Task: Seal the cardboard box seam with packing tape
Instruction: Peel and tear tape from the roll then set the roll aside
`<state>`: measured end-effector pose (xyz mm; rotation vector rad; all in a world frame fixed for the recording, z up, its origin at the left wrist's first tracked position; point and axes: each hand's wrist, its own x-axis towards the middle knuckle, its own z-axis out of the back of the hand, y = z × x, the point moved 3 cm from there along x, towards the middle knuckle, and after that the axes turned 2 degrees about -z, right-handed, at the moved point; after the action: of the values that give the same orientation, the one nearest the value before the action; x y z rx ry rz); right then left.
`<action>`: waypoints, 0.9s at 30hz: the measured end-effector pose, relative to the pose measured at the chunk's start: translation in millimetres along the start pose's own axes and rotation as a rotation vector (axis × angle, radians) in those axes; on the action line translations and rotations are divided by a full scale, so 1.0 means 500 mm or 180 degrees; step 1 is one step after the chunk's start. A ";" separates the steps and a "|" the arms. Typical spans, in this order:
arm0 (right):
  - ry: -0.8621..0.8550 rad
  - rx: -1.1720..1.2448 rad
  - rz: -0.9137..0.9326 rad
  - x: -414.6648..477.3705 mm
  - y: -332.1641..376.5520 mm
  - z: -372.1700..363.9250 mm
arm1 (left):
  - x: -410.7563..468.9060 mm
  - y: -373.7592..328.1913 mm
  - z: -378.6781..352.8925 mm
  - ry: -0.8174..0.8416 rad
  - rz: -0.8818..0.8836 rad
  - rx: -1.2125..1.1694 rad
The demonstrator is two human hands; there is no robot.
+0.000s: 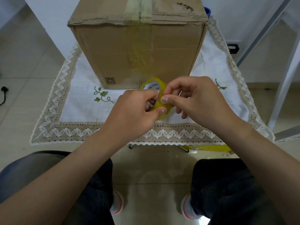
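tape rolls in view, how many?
1: tape roll, held by left hand and right hand before the box. Yellow stuff below the tablecloth may be loose tape.

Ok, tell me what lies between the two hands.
The yellow tape roll: the left hand grips it, the right hand pinches its rim, in the head view.

Yellow roll of packing tape (162, 116): near half hidden behind my left hand (134, 111) and right hand (199, 101), both gripping it; loose end not discernible.
Core lettering (153, 86): only "IN CHIN" shows.
Brown cardboard box (138, 51): top cut off by the upper edge.
Square printed code (110, 80): too small to read.
Blue round object (207, 11): mostly hidden behind the box.
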<state>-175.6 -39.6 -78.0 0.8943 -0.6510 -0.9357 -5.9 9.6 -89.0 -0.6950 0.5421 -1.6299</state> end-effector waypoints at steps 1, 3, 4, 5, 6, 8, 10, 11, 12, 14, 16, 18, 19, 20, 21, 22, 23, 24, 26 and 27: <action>0.0031 -0.0056 0.0021 0.000 0.000 -0.001 | 0.000 0.000 0.000 0.0008 -0.0009 0.0031; 0.0084 -0.0190 0.0070 0.000 0.000 -0.004 | 0.000 -0.001 0.001 -0.0006 -0.0041 0.0068; 0.0078 -0.0225 0.0080 -0.001 0.000 -0.005 | 0.001 -0.001 0.001 -0.0017 -0.0052 0.0073; 0.0036 -0.0222 0.0075 -0.002 -0.001 -0.005 | 0.001 0.000 0.000 -0.0032 -0.0058 0.0052; -0.0043 -0.0176 0.0064 -0.003 -0.002 -0.004 | 0.002 0.000 -0.001 -0.0054 -0.0061 0.0005; -0.0220 -0.0036 0.0037 -0.006 -0.002 0.001 | 0.003 -0.001 -0.002 -0.0096 -0.0079 -0.0088; -0.0322 0.0001 0.0036 -0.007 0.001 0.005 | 0.006 -0.004 -0.003 -0.0116 -0.0112 -0.0127; -0.0330 -0.0009 0.0037 -0.006 0.001 0.006 | 0.007 -0.005 -0.004 -0.0111 -0.0116 -0.0133; -0.0326 -0.0026 0.0038 -0.006 0.001 0.006 | 0.008 -0.005 -0.004 -0.0099 -0.0107 -0.0134; -0.0315 -0.0047 0.0028 -0.007 0.001 0.007 | 0.009 -0.005 -0.006 -0.0071 -0.0075 -0.0118; -0.0291 -0.0038 0.0015 -0.007 0.001 0.008 | 0.009 -0.004 -0.008 -0.0052 -0.0056 -0.0129; -0.0253 -0.0019 0.0005 -0.007 0.002 0.009 | 0.009 -0.004 -0.009 -0.0043 -0.0053 -0.0142; -0.0233 -0.0007 0.0001 -0.007 0.003 0.010 | 0.009 -0.005 -0.009 -0.0043 -0.0055 -0.0134; -0.0215 0.0003 -0.0004 -0.007 0.002 0.010 | 0.009 -0.005 -0.009 -0.0045 -0.0057 -0.0123; -0.0199 0.0007 -0.0007 -0.007 0.002 0.009 | 0.009 -0.006 -0.009 -0.0045 -0.0062 -0.0107; -0.0183 0.0002 -0.0004 -0.007 0.001 0.008 | 0.009 -0.006 -0.008 -0.0041 -0.0076 -0.0086; -0.0160 -0.0012 -0.0002 -0.007 0.000 0.006 | 0.009 -0.007 -0.008 -0.0034 -0.0096 -0.0053; -0.0130 -0.0044 0.0001 -0.008 -0.001 0.004 | 0.009 -0.007 -0.007 -0.0025 -0.0117 -0.0011; -0.0081 -0.0146 0.0012 -0.009 -0.003 0.001 | 0.009 -0.006 -0.008 -0.0020 -0.0134 0.0037; -0.0091 -0.0179 0.0017 -0.009 -0.003 0.001 | 0.009 -0.006 -0.008 -0.0030 -0.0112 0.0026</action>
<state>-178.8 -36.1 -79.6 0.8303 -0.6482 -0.9590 -11.4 5.7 -89.3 -0.7095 0.5187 -1.6601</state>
